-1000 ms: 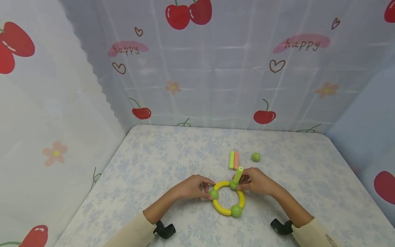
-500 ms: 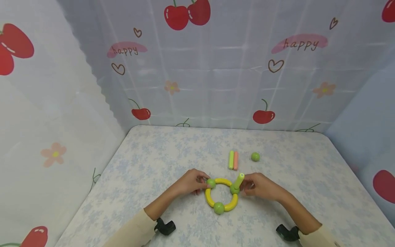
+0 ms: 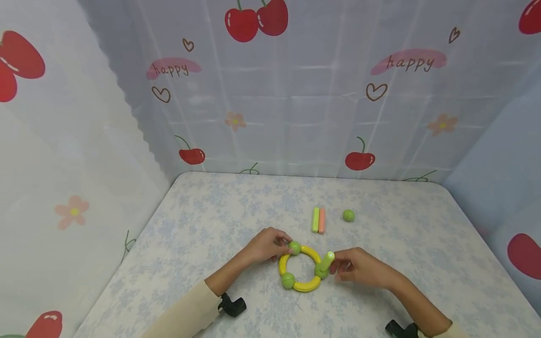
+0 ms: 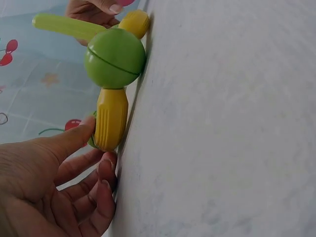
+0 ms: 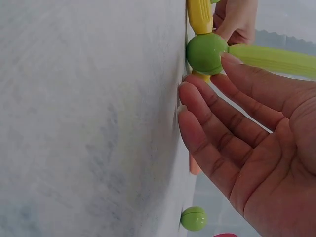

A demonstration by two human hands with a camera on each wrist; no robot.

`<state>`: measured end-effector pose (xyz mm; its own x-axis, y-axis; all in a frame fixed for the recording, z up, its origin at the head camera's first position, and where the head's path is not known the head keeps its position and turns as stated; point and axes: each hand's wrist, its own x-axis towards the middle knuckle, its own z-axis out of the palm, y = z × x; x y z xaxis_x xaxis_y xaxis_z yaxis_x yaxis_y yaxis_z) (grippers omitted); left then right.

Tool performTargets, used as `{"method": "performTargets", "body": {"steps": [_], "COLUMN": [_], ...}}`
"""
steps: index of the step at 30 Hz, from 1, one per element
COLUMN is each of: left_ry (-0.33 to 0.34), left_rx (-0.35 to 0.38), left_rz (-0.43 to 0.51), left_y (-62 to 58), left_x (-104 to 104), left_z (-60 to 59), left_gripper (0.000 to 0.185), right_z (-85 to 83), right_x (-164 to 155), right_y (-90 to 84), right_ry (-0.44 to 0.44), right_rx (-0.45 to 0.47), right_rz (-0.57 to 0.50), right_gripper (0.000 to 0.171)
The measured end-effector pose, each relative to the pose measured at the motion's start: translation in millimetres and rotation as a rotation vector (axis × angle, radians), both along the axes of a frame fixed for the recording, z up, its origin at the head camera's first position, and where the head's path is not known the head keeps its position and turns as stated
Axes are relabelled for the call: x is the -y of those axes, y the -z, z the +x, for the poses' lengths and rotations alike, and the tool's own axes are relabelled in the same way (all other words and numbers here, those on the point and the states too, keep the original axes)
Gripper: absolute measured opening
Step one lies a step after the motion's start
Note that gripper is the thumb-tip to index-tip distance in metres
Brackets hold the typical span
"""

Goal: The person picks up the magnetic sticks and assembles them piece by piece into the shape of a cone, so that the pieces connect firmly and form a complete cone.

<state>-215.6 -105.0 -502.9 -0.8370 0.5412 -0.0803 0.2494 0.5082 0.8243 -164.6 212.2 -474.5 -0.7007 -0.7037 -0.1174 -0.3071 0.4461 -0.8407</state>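
Head view: yellow ring (image 3: 301, 267) of curved segments and green balls is lying flat on the bench (image 3: 211, 220), near its front edge; left hand (image 3: 266, 245) is pinching the far green ball (image 3: 295, 247); right hand (image 3: 359, 267) is sitting beside the near-right ball, where a light green stick (image 3: 326, 263) is standing tilted; judgement: turning the ring calls for slow, even pushes so the stick is not knocked off; loose green and orange sticks (image 3: 319, 220) and a spare green ball (image 3: 348, 215) are lying farther back, well apart from the ring.

Left wrist view: thumb and fingers (image 4: 101, 170) are curling round the ball at a yellow segment (image 4: 111, 123).

Right wrist view: fingers (image 5: 217, 128) are relaxed and open, one fingertip touching the green ball (image 5: 206, 53); grasping nothing.

Surroundings: bench is wearing a pale floral cloth; cherry-print curtains (image 3: 296, 84) are hanging round it.
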Motion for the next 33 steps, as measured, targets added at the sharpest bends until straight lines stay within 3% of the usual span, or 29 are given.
{"method": "performTargets", "body": {"steps": [13,23,28,33], "left_ry": [-0.003,0.016,0.028,0.079], "left_rx": [-0.175,-0.145,-0.085,-0.052], "left_rz": [-0.099,-0.062,-0.025,0.009], "left_y": [0.5,2.2,4.1,6.2], "left_x": [-16.6,-22.3,-6.6,3.5], "left_z": [-13.0,-11.7,-9.1,-8.6], "left_gripper": [0.025,0.025,0.020,0.020], "right_z": [8.1,8.2,-2.6,-20.3], "right_x": [9.4,4.5,1.9,3.8], "right_y": [-3.4,-5.3,-9.8,-16.8], "right_ry": [-0.088,-0.133,-0.048,0.154], "right_rx": [0.056,0.047,0.039,-0.105], "right_rz": [-0.044,-0.067,-0.079,-0.038], "right_gripper": [0.027,0.025,0.021,0.021]}}
